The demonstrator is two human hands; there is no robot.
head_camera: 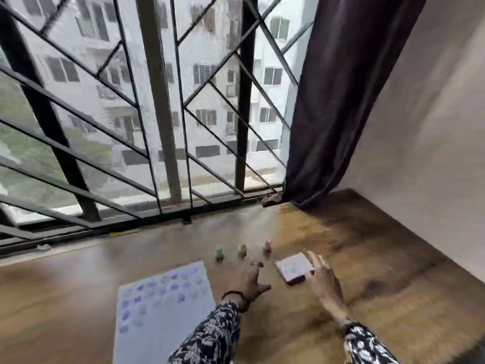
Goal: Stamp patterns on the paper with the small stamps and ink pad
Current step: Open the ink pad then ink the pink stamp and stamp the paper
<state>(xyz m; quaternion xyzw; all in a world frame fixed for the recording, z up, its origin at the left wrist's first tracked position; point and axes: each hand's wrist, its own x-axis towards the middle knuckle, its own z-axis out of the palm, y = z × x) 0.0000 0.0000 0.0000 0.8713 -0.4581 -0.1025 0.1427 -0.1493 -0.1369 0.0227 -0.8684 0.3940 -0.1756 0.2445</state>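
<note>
A white sheet of paper (162, 306) lies on the wooden surface, covered with several bluish stamped marks. Beyond it stand three small stamps in a row: a green stamp (219, 253), a yellowish stamp (242, 250) and a red stamp (267, 246). The square ink pad (292, 266), closed, lies to their right. My left hand (250, 281) hovers between the paper and the ink pad, fingers spread, holding nothing. My right hand (321, 277) is at the pad's right edge, fingers apart and touching or nearly touching it. The frame is blurred by motion.
A barred, meshed window (157, 127) runs along the far side with its sill track (131, 224). A dark curtain (341, 101) hangs at the back right, and a plain wall (433, 153) bounds the right side. Brown wooden surface (367, 258) extends around the objects.
</note>
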